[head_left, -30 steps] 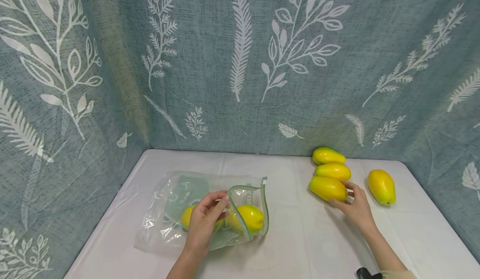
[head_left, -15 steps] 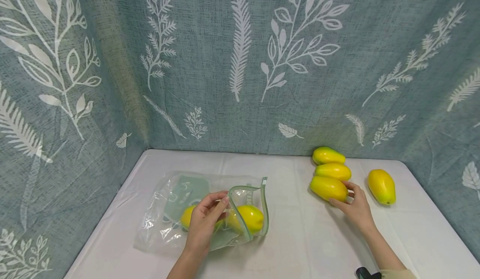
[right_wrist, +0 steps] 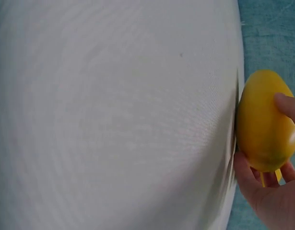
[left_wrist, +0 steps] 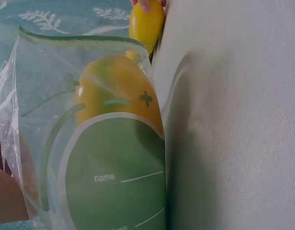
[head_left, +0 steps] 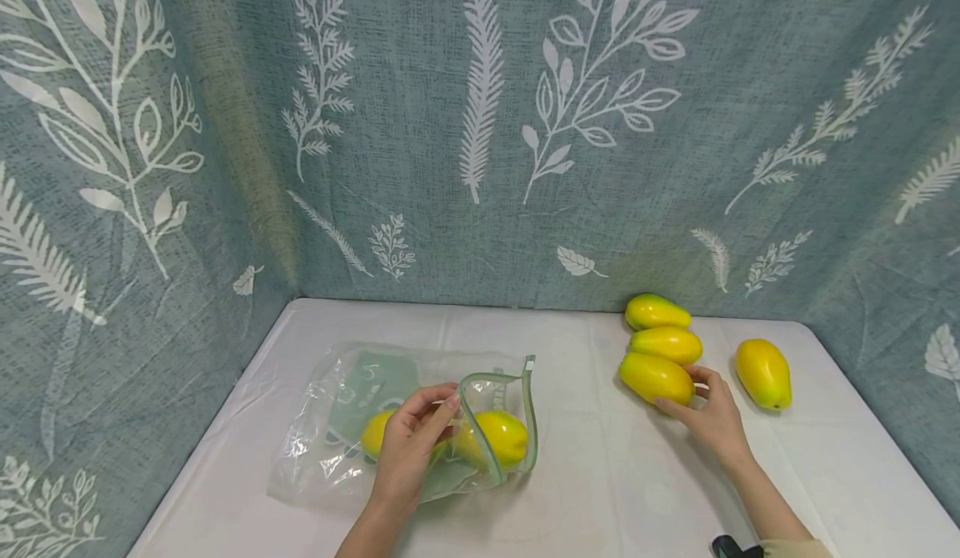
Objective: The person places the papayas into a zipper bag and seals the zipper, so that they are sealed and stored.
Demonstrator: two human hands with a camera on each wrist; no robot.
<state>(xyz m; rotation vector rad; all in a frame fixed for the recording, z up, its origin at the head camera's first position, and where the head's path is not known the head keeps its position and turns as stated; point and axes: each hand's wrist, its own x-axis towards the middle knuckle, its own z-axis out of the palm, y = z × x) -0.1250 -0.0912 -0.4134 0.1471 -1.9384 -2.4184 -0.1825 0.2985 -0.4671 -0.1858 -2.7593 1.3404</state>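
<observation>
My left hand (head_left: 411, 437) pinches the upper rim of a clear zip bag (head_left: 315, 458) with green edging and a green printed label. The bag lies on its side with its mouth gaping to the right. Inside, one yellow papaya (head_left: 504, 440) sits by the mouth; another (head_left: 373, 435) lies deeper, partly behind my hand. On the right, my right hand (head_left: 712, 418) holds the near papaya (head_left: 654, 377) of a row by its right end, thumb on the near side. In the right wrist view, fingers (right_wrist: 248, 175) curl against that papaya (right_wrist: 263, 124), which rests on the table.
Behind the held papaya lie two more papayas, a middle one (head_left: 667, 343) and a far one (head_left: 656, 311). A separate papaya (head_left: 763, 373) lies to the right of my right hand. A leaf-patterned curtain (head_left: 450, 125) encloses the white-covered table (head_left: 577, 491) at the back and sides.
Almost nothing differs. The papaya under my right hand shifts very slightly, and my left hand stays on the bag's rim.
</observation>
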